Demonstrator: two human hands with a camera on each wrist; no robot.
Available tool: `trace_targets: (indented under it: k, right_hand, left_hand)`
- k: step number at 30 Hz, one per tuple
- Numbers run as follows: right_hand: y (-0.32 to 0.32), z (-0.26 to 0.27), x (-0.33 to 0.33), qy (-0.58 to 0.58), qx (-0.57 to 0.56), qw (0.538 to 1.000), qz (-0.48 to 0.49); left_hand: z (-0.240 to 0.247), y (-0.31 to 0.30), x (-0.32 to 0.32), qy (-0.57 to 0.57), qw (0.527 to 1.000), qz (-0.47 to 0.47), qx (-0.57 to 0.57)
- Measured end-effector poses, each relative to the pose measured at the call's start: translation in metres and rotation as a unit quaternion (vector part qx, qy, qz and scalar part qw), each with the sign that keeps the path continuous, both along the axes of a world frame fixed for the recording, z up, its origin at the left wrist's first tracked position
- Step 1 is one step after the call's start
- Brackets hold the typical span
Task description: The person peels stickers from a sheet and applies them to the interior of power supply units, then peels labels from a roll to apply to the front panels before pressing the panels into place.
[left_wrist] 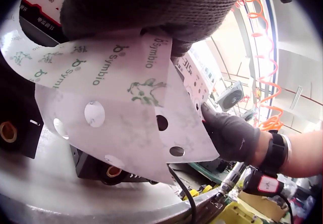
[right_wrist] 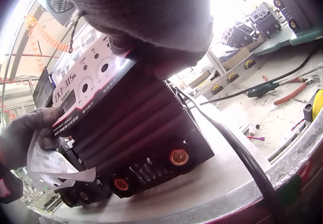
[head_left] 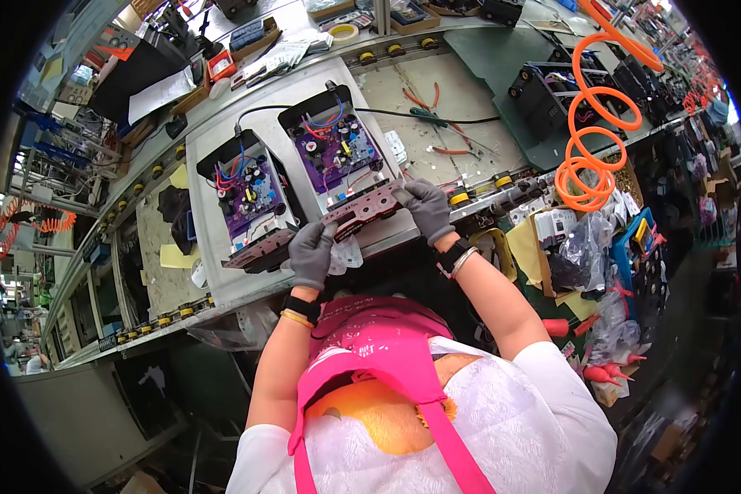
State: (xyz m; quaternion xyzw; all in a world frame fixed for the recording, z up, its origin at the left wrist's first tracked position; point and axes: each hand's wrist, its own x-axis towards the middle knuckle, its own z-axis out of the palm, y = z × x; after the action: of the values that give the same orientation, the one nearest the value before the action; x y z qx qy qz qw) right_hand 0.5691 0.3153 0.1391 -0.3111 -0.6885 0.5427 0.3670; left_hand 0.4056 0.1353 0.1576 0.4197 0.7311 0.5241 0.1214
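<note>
Both gloved hands hold a white, red and black printed panel label (head_left: 362, 207) at its two ends, by the front of the right-hand open machine (head_left: 337, 152). My left hand (head_left: 310, 255) pinches the label's left end. From that hand hangs a curled backing paper (left_wrist: 126, 92) with green print and punched holes. My right hand (head_left: 426, 210) pinches the other end. "ZX7-315" shows on the label face (right_wrist: 83, 85) in the right wrist view. Beside it stands a second machine (head_left: 251, 198) with a purple circuit board. Glove fabric covers parts of the label in both wrist views.
Pliers and a screwdriver (head_left: 432, 115) lie on the bench to the right of the machines. A black cable (head_left: 453, 119) runs across there. An orange coiled air hose (head_left: 589, 177) hangs at the right. Boxes and plastic bags (head_left: 580, 255) stand below it.
</note>
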Motion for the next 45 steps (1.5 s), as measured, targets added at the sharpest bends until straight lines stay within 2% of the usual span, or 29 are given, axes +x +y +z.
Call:
trace_targets:
  k: [16, 19, 28, 31, 34, 37, 40, 42, 43, 44, 45]
  right_hand:
    - [0.003, 0.008, -0.001, -0.038, 0.125, 0.991, -0.006]
    - [0.006, 0.004, -0.001, -0.039, 0.220, 0.974, -0.023]
    - [0.011, 0.003, -0.002, -0.075, 0.269, 0.960, -0.025]
    - [0.014, 0.005, -0.002, -0.096, 0.325, 0.941, -0.023]
    - [0.021, 0.010, 0.000, -0.170, 0.413, 0.895, -0.013]
    - [0.020, 0.023, 0.004, -0.384, 0.410, 0.827, -0.019]
    - [0.026, 0.029, 0.013, -0.522, 0.220, 0.824, 0.012]
    - [0.037, -0.013, 0.028, -0.422, 0.282, 0.861, -0.035]
    - [0.042, -0.026, 0.036, -0.411, 0.259, 0.873, -0.026]
    - [0.046, -0.038, 0.040, -0.396, 0.238, 0.887, -0.006]
    - [0.044, -0.048, 0.046, -0.326, 0.206, 0.923, -0.002]
  left_hand:
    - [0.013, 0.002, 0.002, 0.144, 0.988, 0.021, -0.043]
    - [0.015, 0.003, 0.004, 0.148, 0.988, 0.028, -0.034]
    - [0.017, 0.003, 0.003, 0.226, 0.971, 0.044, -0.062]
    - [0.019, 0.002, 0.002, 0.291, 0.948, 0.054, -0.118]
    - [0.033, 0.003, 0.000, 0.314, 0.926, 0.061, -0.199]
    - [0.034, 0.004, -0.002, 0.302, 0.917, 0.064, -0.253]
    - [0.034, 0.004, -0.001, 0.260, 0.919, 0.054, -0.293]
    - [0.034, 0.006, -0.001, 0.242, 0.902, 0.091, -0.347]
    - [0.038, 0.005, -0.010, 0.150, 0.912, 0.076, -0.375]
    - [0.017, -0.002, -0.019, 0.108, 0.935, 0.080, -0.327]
    - [0.029, -0.009, -0.016, 0.116, 0.924, 0.048, -0.360]
